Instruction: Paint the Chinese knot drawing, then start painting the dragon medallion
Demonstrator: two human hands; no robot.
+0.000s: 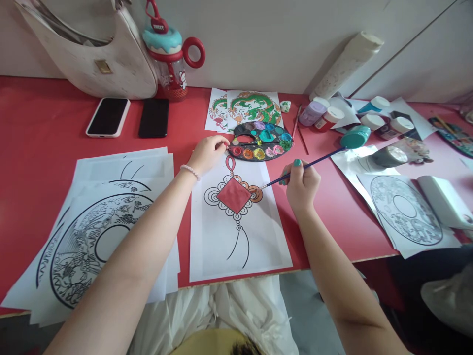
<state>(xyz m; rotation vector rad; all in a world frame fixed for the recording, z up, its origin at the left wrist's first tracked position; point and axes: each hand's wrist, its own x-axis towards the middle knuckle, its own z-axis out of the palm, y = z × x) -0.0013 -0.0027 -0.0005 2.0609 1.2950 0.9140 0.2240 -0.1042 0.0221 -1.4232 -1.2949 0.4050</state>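
Observation:
A paintbrush with a dark blue handle is held in my right hand, fingers wrapped round it. Its tip touches the orange-painted loops at the right of a printed Chinese knot drawing. The knot's centre diamond is painted red, and the left loops are unpainted. At the top of the sheet, my left hand pinches the left edge of a black paint palette. Its wells hold several colours, and the palette overlaps the sheet's upper edge.
Printed sheets lie left, under my left forearm. Behind are two phones, a cup, a white handbag and dragon pictures. Paint jars, another brush and a round-patterned sheet are to the right.

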